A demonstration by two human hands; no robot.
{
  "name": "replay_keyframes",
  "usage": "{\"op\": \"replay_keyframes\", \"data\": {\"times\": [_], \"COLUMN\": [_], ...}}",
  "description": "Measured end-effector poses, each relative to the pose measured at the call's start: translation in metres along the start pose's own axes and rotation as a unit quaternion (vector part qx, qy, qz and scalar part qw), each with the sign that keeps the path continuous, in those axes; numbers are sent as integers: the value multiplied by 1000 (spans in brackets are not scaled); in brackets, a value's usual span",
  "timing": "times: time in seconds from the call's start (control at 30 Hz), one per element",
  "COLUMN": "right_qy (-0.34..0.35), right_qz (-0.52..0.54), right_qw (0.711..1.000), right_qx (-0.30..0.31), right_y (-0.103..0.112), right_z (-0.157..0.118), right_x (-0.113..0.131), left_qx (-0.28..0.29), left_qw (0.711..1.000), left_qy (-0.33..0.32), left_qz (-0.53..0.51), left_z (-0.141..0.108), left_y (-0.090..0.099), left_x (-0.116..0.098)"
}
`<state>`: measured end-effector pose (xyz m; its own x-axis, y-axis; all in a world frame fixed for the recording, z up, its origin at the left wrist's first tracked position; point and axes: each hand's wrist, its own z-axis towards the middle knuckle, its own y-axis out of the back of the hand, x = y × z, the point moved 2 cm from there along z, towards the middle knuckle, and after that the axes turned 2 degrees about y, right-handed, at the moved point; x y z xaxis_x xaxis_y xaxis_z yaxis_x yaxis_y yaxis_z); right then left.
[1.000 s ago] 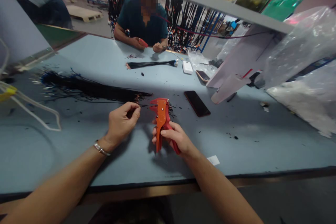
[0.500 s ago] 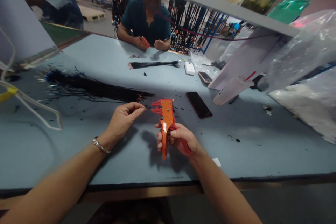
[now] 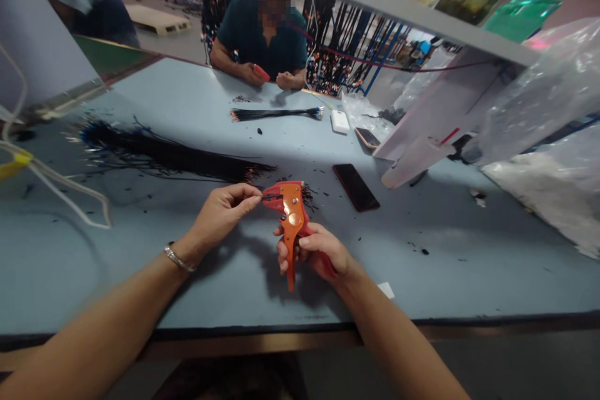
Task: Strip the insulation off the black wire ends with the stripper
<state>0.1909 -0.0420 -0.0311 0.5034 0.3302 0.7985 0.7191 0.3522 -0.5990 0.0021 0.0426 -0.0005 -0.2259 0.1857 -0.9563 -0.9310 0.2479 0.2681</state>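
My right hand (image 3: 319,250) is wrapped round the handles of an orange and red wire stripper (image 3: 293,219), its jaws pointing left. Between the thumb and fingertips of my left hand (image 3: 229,206) a thin black wire (image 3: 266,197) is pinched, its end at the stripper's jaws. How far the wire reaches into the jaws is hard to make out. Behind my left hand lies a large bundle of black wires (image 3: 178,155), with blue and silvery ends at the left and coppery ends at the right.
A phone (image 3: 356,187) lies right of the stripper, near a cup with a red straw (image 3: 412,162). Black scraps (image 3: 307,197) dot the table (image 3: 210,294). A smaller wire bundle (image 3: 276,115) lies farther back, before a seated co-worker (image 3: 262,37). White cable (image 3: 70,194) loops at left.
The stripper in my right hand has moved slightly left and tilted, bringing its jaws to the wire end at my left fingertips. My left hand has barely shifted.
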Motion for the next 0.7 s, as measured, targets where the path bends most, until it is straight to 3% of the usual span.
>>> {"op": "replay_keyframes", "data": {"times": [0.7], "right_qy": [-5], "right_qz": [-30], "right_qw": [999], "right_qx": [-16], "right_y": [-7], "right_z": [-4], "right_x": [5], "left_qx": [23], "left_qw": [1000], "left_qy": [-17], "left_qz": [-3], "left_z": [-1], "left_y": [-1], "left_x": [1]}}
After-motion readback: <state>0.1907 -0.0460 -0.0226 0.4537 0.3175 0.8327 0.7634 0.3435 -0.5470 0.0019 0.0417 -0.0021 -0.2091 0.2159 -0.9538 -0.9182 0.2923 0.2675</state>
